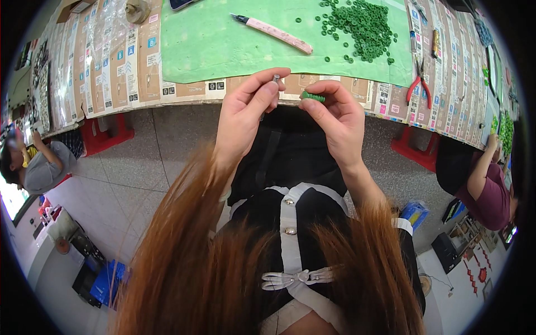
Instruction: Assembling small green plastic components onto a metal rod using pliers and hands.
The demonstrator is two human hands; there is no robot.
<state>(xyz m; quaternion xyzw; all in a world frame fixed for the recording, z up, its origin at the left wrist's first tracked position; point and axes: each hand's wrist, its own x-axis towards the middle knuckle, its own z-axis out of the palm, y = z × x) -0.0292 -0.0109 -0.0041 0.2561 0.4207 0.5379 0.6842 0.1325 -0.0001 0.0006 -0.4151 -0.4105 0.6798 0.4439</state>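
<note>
My left hand (241,114) is pinched closed on a small grey metal rod (276,79), whose tip shows above the thumb and forefinger. Facing it across a small gap, my right hand (339,120) pinches a short stack of green rings (314,97) between thumb and fingertips. Both hands are raised just in front of the table's near edge. On the light green mat (206,50) beyond them, a pile of small green rings (365,30) is heaped at the right. A pen-like tool (279,34) with a pink handle and dark tip lies across the mat's middle.
Red-handled pliers (419,84) rest on the printed cardboard table cover (385,97), right of the mat. A beige lump (137,11) sits at the far left. Other people (47,164) sit at the table to either side. Red stools (106,134) stand below the edge.
</note>
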